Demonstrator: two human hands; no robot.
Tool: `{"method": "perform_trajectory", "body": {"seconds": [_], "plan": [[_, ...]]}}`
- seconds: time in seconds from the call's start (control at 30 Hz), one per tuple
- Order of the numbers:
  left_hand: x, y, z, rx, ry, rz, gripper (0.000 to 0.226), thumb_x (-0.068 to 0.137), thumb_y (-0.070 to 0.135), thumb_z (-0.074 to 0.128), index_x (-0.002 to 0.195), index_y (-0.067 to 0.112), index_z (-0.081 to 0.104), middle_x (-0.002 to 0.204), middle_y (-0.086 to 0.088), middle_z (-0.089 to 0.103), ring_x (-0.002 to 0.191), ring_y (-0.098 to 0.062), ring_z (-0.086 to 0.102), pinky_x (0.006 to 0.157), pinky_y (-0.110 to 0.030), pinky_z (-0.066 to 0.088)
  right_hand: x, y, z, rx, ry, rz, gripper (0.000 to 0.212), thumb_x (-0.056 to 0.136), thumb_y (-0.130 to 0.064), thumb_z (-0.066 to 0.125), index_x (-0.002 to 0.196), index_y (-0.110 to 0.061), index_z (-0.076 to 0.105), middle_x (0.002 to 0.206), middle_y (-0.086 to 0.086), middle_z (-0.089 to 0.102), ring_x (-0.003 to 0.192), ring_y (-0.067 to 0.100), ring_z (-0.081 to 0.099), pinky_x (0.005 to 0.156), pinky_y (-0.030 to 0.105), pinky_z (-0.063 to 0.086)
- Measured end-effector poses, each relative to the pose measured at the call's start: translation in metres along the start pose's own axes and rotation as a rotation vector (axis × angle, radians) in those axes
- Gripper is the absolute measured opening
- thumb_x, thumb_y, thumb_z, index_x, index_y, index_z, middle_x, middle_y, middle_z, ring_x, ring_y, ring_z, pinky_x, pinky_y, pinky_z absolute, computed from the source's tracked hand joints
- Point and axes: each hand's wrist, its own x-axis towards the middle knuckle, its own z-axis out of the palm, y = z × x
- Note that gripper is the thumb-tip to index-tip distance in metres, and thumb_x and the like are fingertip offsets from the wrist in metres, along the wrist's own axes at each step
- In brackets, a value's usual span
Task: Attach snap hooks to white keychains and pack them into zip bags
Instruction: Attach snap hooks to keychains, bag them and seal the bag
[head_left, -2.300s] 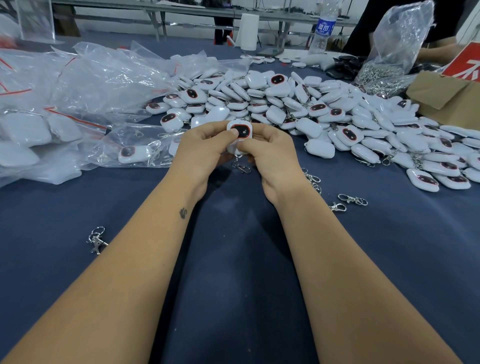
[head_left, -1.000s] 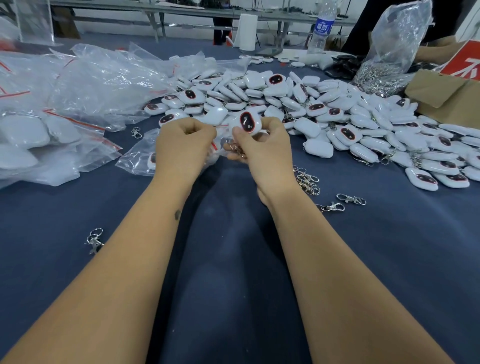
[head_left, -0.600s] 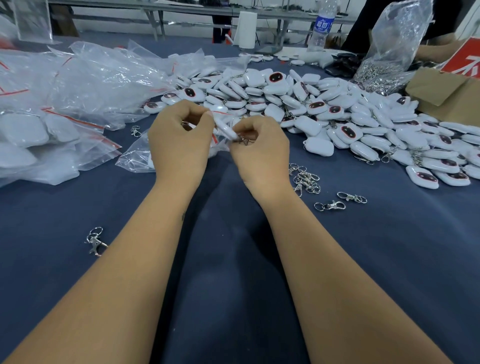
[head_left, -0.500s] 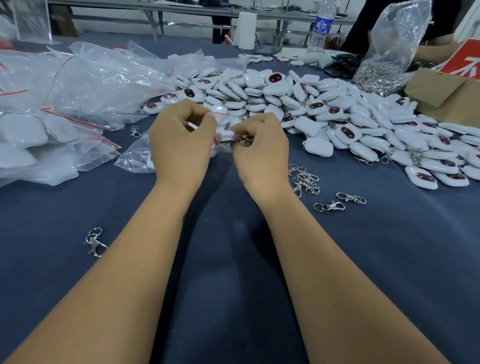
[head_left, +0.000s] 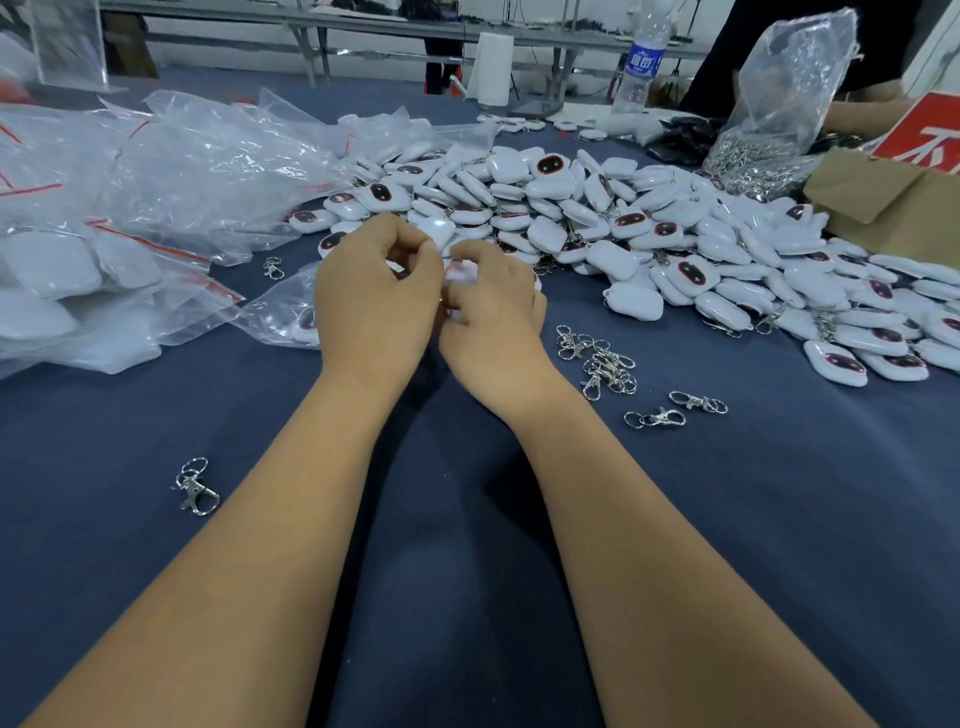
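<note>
Left hand (head_left: 376, 301) and right hand (head_left: 493, 312) curled together over small zip bag (head_left: 280, 312) on table (head_left: 467, 571), pinching white keychain (head_left: 460, 270) at bag mouth; filled bags (head_left: 78, 280) stacked left; big keychain pile (head_left: 649, 234), loose snap hooks (head_left: 602, 361) remain

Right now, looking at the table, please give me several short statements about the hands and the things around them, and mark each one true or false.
1. Both hands, left hand and right hand, are close together above the blue table. True.
2. A single snap hook lies alone beside the left forearm. True.
3. The pile of white keychains is inside the cardboard box. False: it lies loose on the table.
4. The water bottle lies on its side. False: it stands upright.
5. Loose snap hooks lie beside the right wrist. True.
</note>
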Motion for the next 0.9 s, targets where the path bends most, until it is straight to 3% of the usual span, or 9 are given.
{"method": "perform_trajectory", "body": {"seconds": [0.1,0.2,0.27,0.37,0.53,0.6,0.7,0.83,0.9], "plan": [[0.0,0.0,-0.001,0.0,-0.008,-0.05,0.018,0.085,0.022,0.058,0.071,0.033,0.058,0.068,0.016,0.061,0.067,0.001,0.057,0.07,-0.026,0.05,-0.002,0.004,0.002,-0.027,-0.153,0.081,0.029,0.091,-0.021,0.049,0.115,-0.015,0.064,0.162,0.004,0.015,0.145,0.024,0.007,0.112,0.04,0.003],[-0.001,0.001,0.0,-0.048,-0.088,-0.117,0.011,0.084,0.028,0.056,0.075,0.028,0.063,0.071,0.007,0.067,0.076,-0.016,0.066,0.075,-0.042,0.056,-0.002,0.004,0.003,-0.057,-0.248,0.067,0.038,0.092,-0.027,0.05,0.126,-0.014,0.06,0.164,0.003,0.01,0.148,0.023,0.005,0.116,0.044,0.003],[0.0,0.001,0.0,-0.051,-0.139,-0.161,0.014,0.081,0.034,0.054,0.078,0.027,0.065,0.071,0.005,0.066,0.074,-0.02,0.066,0.074,-0.045,0.056,-0.002,0.003,0.0,-0.042,-0.168,0.07,0.03,0.088,-0.025,0.058,0.115,-0.016,0.067,0.158,0.003,0.026,0.143,0.023,0.022,0.11,0.041,0.015],[0.0,-0.003,-0.001,0.015,-0.236,-0.193,0.021,0.083,0.039,0.05,0.077,0.024,0.064,0.07,0.001,0.061,0.064,-0.011,0.053,0.064,-0.035,0.045,-0.001,0.006,-0.009,0.065,0.002,0.177,0.027,0.086,-0.021,0.058,0.107,-0.027,0.073,0.129,-0.001,0.056,0.12,0.021,0.051,0.1,0.037,0.036],[-0.003,-0.003,0.002,0.447,-0.386,-0.044,0.035,0.092,0.036,0.043,0.07,0.012,0.056,0.075,-0.005,0.059,0.081,-0.029,0.055,0.059,-0.037,0.036,-0.002,0.01,-0.02,0.252,0.061,0.31,0.035,0.085,-0.011,0.053,0.108,-0.024,0.075,0.118,0.004,0.066,0.111,0.023,0.059,0.097,0.041,0.046],[-0.003,-0.004,0.005,0.598,-0.398,-0.017,0.035,0.093,0.039,0.042,0.076,0.011,0.055,0.092,-0.011,0.059,0.095,-0.034,0.054,0.067,-0.036,0.037,-0.001,0.014,-0.023,0.241,0.128,0.357,0.04,0.085,-0.006,0.05,0.116,-0.02,0.07,0.124,0.006,0.061,0.115,0.024,0.056,0.1,0.041,0.044],[-0.002,-0.011,0.005,0.882,-0.457,-0.078,0.043,0.092,0.043,0.046,0.117,0.011,0.058,0.131,-0.021,0.044,0.123,-0.039,0.037,0.098,-0.044,0.035,0.001,0.024,-0.026,0.185,0.144,0.396,0.049,0.086,-0.005,0.047,0.133,-0.017,0.056,0.132,0.01,0.054,0.122,0.029,0.049,0.103,0.042,0.04],[-0.003,-0.015,0.004,0.966,-0.446,-0.208,0.057,0.091,0.051,0.044,0.129,0.01,0.053,0.142,-0.022,0.033,0.131,-0.04,0.028,0.109,-0.048,0.024,0.001,0.026,-0.02,-0.048,-0.088,0.337,0.057,0.097,-0.032,0.045,0.152,-0.037,0.029,0.155,0.012,0.032,0.141,0.032,0.027,0.116,0.043,0.023],[-0.005,-0.014,0.005,0.977,-0.411,-0.176,0.055,0.09,0.049,0.046,0.127,0.008,0.054,0.14,-0.021,0.035,0.131,-0.039,0.028,0.108,-0.047,0.024,0.001,0.027,-0.014,-0.18,-0.192,0.326,0.056,0.1,-0.046,0.036,0.154,-0.041,0.021,0.161,0.015,0.019,0.147,0.031,0.015,0.117,0.044,0.013]]}}
